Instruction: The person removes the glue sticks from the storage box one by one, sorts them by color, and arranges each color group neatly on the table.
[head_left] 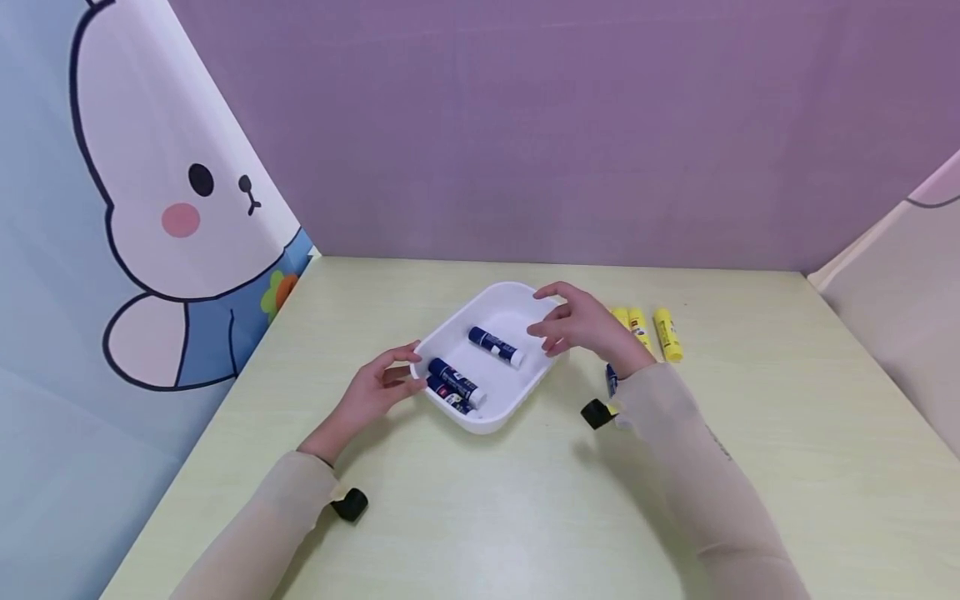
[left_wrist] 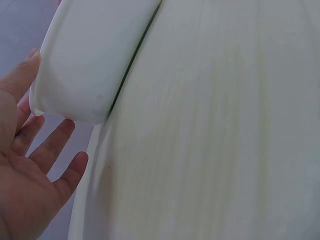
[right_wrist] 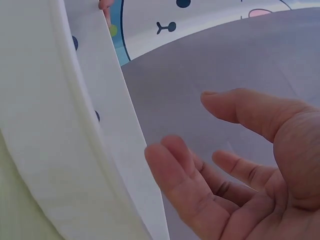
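A white plastic tray [head_left: 483, 422] sits at the middle of the table, with three dark blue glue sticks [head_left: 495, 346] with white ends lying in it. My left hand [head_left: 375, 383] holds the tray's left end, thumb and fingers at the rim. In the left wrist view, the tray's outer side [left_wrist: 95, 65] shows, with my thumb against its edge and two fingers spread away. Over the tray's right end hovers my right hand [head_left: 577, 321], fingers loosely bent with nothing between them. The right wrist view shows those fingers [right_wrist: 185, 185] apart from the tray wall [right_wrist: 45, 100].
Several yellow glue sticks [head_left: 667, 335] lie right of the tray, some partly behind my right hand. Another dark blue stick [head_left: 611, 381] is mostly hidden by my right wrist. A purple backdrop [head_left: 562, 133] rises behind the table [head_left: 480, 517].
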